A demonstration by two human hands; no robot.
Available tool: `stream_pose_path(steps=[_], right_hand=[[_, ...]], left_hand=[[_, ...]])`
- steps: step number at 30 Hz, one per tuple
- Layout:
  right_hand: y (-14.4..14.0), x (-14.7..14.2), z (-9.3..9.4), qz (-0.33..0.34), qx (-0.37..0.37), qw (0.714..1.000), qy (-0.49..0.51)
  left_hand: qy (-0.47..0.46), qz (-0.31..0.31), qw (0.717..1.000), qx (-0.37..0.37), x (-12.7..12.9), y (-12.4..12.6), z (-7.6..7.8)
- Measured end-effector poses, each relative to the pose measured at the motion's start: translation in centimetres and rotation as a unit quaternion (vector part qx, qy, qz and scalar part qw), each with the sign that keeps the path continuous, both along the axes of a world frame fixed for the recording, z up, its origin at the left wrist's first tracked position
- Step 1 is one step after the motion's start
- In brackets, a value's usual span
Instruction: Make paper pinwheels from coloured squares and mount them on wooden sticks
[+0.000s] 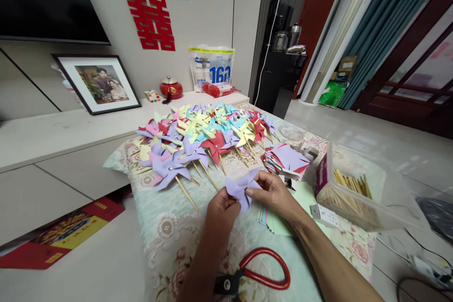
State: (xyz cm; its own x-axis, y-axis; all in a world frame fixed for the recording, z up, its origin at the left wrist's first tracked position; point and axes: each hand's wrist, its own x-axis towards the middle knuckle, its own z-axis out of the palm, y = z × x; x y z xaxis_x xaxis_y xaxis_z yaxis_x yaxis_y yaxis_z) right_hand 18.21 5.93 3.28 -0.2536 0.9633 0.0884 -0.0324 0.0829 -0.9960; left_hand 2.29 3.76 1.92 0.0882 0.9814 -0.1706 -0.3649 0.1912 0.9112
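Both the left hand [222, 206] and right hand [272, 190] pinch the lilac paper pinwheel blank [241, 188] above the floral cloth [170, 231], where folding each corner squarely onto the centre seems wise.

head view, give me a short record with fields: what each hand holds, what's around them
left hand: pinches the purple paper piece
right hand: pinches the same piece from the other side
behind hands: heap of finished paper pinwheels on sticks
right of hands: clear box of wooden sticks, stack of cut paper squares
near edge: red-handled scissors
surface: floral cloth
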Motion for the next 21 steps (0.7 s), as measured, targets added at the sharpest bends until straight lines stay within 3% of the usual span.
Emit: stream_pose_path(steps=[4, 7, 13, 17, 21], right_hand=[[-0.1, 0.0, 0.0, -0.011, 0.020, 0.999, 0.045], [-0.2, 0.2, -0.1, -0.028, 0.043, 0.997, 0.058], [-0.2, 0.6, 0.3, -0.053, 0.148, 0.987, 0.033], [-0.2, 0.7, 0.6, -0.055, 0.190, 0.980, 0.023], [-0.2, 0.8, 0.6, -0.058, 0.186, 0.981, 0.014]], left_hand=[[-0.023, -0.005, 0.998, 0.053, 0.1, -0.2, -0.2], [0.023, -0.012, 0.991, 0.130, -0.2, -0.2, -0.4], [0.217, 0.025, 0.917, 0.334, -1.1, -0.3, -0.2], [0.286, 0.037, 0.874, 0.390, -1.2, -0.4, -0.3], [0.323, 0.053, 0.852, 0.409, -1.2, -0.6, -0.5]])
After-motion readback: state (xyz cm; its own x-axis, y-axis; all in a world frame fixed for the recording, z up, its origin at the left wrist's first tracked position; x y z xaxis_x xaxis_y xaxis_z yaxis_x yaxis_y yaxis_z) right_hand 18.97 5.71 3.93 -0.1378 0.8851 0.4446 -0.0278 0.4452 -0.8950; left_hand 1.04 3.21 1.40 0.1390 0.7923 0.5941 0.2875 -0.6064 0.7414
